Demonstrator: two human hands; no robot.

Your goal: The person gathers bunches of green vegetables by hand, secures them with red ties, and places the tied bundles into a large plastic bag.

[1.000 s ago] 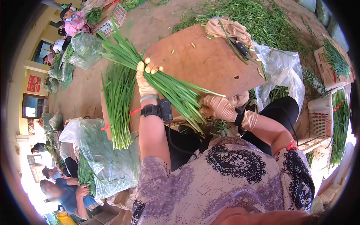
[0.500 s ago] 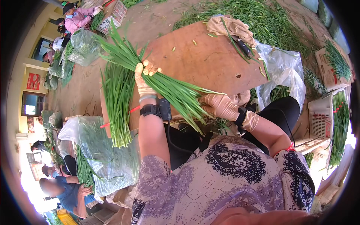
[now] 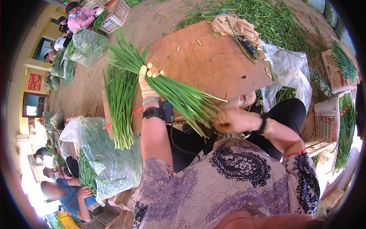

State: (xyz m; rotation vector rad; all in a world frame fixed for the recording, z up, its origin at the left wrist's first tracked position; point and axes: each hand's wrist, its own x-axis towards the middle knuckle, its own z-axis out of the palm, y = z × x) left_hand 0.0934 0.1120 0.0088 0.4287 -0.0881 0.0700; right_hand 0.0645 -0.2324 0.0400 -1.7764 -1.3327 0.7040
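Note:
A bunch of garlic chives (image 3: 179, 91) slants over the near edge of a brown board (image 3: 213, 65), its leafy tips toward the far left and its pale cut ends toward me. My left hand (image 3: 148, 82), in a pale glove, is closed around the bunch at its middle. Just beyond the stem ends, my right hand (image 3: 238, 121), also gloved, is blurred by motion. Its fingers look curled, but whether they hold anything does not show. To the left, a second pile of chives (image 3: 120, 105) lies on the board.
A black-handled knife (image 3: 249, 47) and a tan cloth (image 3: 236, 28) lie at the board's far right, near stem scraps. Clear plastic bags (image 3: 288, 72) flank the board. Loose chives (image 3: 270, 19) cover the ground beyond. A white crate (image 3: 327, 118) stands right; co-workers (image 3: 68, 194) sit left.
My right hand has drawn away from the stem ends, back toward my body and slightly right. The left hand keeps its hold on the bunch, nearly still.

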